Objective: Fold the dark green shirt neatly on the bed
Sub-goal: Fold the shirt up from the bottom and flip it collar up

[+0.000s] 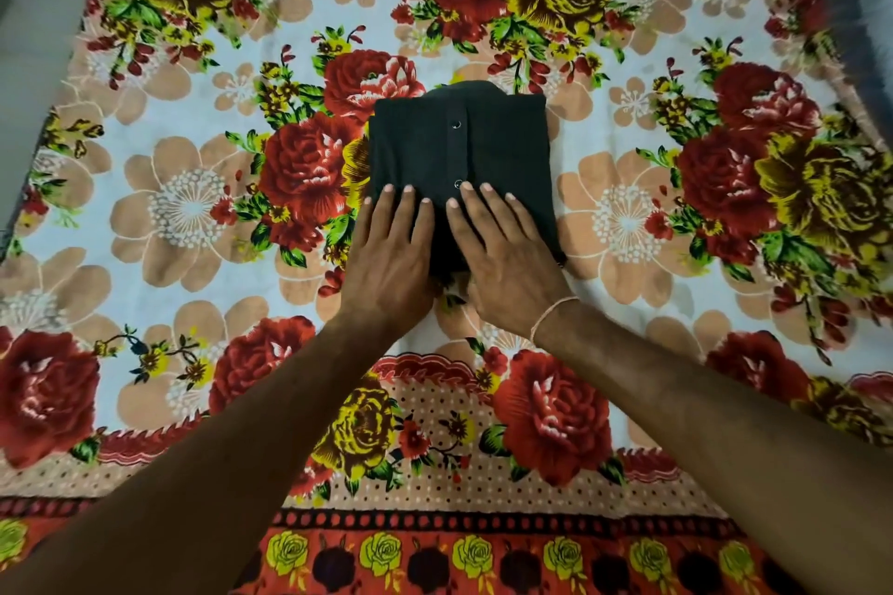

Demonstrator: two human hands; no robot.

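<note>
The dark green shirt [459,145] lies folded into a compact rectangle in the middle of the bed, button placket facing up with two snaps showing and the collar at the far edge. My left hand [391,251] lies flat on the shirt's near left part, fingers straight and together. My right hand [502,256] lies flat on the near right part, fingers spread, a thin thread band on its wrist. Both palms cover the shirt's near edge.
The bed [193,208] is covered by a floral sheet with red and yellow roses, and an orange border runs along the near edge. Grey floor [29,39] shows at the far left and a dark edge at the far right.
</note>
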